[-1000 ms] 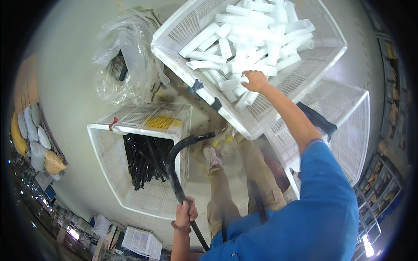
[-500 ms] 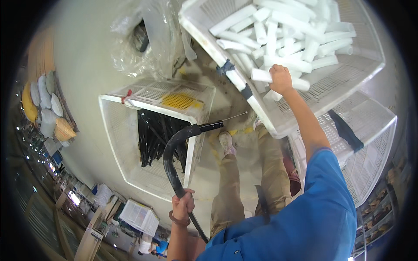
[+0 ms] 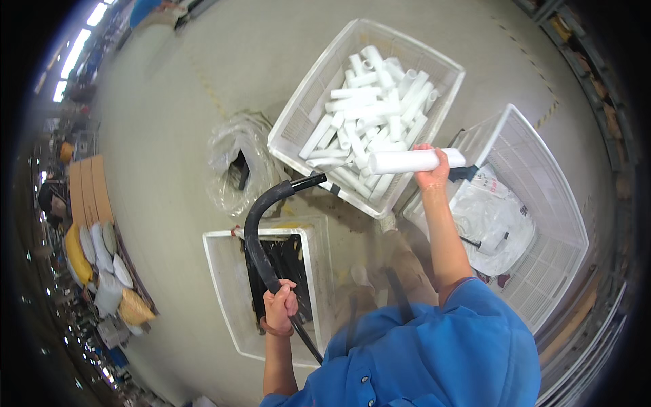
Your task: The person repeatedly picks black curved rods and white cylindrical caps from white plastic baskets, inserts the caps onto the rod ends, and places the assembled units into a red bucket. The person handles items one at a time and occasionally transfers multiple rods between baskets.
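Observation:
My left hand [image 3: 279,306] is wrapped round the lower straight part of a bent black tube [image 3: 252,234]. The tube curves up and over, and its open-looking end points right, toward the crate. Held out over that crate's near right corner, a white foam-like tube [image 3: 400,161] is gripped by my right hand [image 3: 432,175], its near end pointing left. The two tubes are apart. Below and beyond my right hand stands a white plastic crate [image 3: 449,74] heaped with many similar white tubes [image 3: 369,102].
A second crate [image 3: 220,298] holding black tubes sits beneath my left hand. To the right is a crate [image 3: 549,163] with a white plastic bag [image 3: 491,217]. A clear plastic bag [image 3: 227,152] lies left of the tube crate. Sacks [image 3: 102,251] and cardboard [image 3: 89,186] line the left.
My right hand has lifted a white tube out of the heap and brought it nearer. The view has shifted, showing more floor beyond the crates. My left hand still holds the bent tube.

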Demonstrator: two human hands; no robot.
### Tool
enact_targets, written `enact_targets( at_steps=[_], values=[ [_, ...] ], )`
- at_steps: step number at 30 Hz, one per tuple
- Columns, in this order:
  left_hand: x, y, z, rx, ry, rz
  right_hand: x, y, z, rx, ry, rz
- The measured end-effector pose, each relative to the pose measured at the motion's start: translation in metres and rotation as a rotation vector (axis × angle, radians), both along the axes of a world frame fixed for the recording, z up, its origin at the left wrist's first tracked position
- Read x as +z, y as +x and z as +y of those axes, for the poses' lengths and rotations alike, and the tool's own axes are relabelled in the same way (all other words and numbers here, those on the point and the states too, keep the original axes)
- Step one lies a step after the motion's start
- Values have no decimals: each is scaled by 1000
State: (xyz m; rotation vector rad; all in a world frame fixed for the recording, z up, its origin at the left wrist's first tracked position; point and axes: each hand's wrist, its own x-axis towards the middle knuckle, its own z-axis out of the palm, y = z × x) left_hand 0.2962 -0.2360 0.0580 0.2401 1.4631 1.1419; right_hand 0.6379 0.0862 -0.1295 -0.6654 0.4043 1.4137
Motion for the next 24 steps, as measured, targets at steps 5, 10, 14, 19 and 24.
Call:
enact_targets(
  at_steps=[5,10,14,19,24],
  values=[
    [22,0,-35,-128,94,-27,69,-18,-54,-60,66,125],
    [27,4,-86,-219,103,82,137,-49,-129,-4,101,155],
    [4,53,-120,-242,425,640,180,-111,-189,204,126,154],
    [10,53,-143,-239,222,606,244,-147,-268,744,208,-135],
    [75,29,-166,-264,104,99,300,-38,-293,126,1007,-2400]
  ],
)
